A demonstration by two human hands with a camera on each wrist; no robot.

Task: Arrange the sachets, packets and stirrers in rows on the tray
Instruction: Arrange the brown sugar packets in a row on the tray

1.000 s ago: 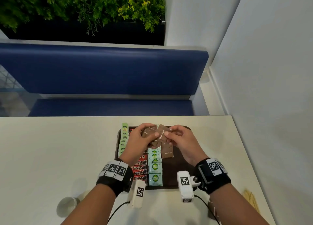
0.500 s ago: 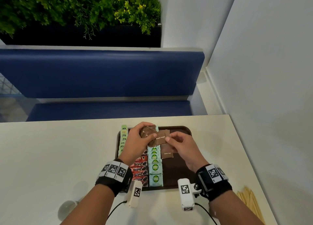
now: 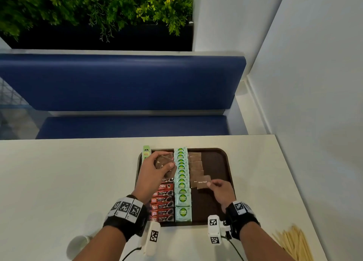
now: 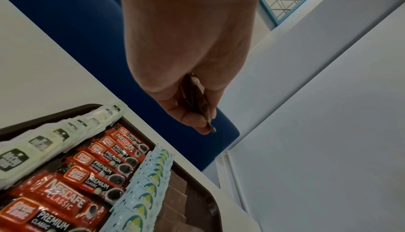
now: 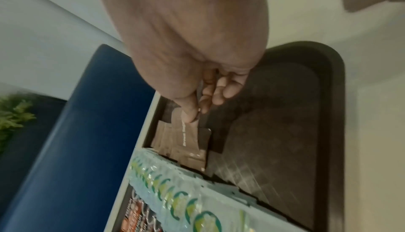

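Note:
A dark brown tray (image 3: 222, 162) lies on the white table. On it run rows of pale green packets (image 3: 146, 149), red coffee sachets (image 3: 164, 203), light blue Coco sachets (image 3: 182, 184) and brown sugar sachets (image 3: 195, 162). My left hand (image 3: 157, 168) holds a small stack of brown sachets (image 3: 163, 162) (image 4: 197, 97) above the red row. With thumb and fingers my right hand (image 3: 220, 188) pinches one brown sugar sachet (image 3: 203, 182) (image 5: 188, 135) at the near end of the brown row, low over the tray.
Wooden stirrers (image 3: 294, 243) lie in a pile at the table's near right edge. A white paper cup (image 3: 77, 245) lies near the left forearm. The right part of the tray (image 5: 285, 131) is bare. A blue bench (image 3: 121, 83) and a white wall bound the table.
My hands have parted. The right hand drew one brown sachet from the stack and carried it down and toward me to the brown row; the left hand stayed over the red row.

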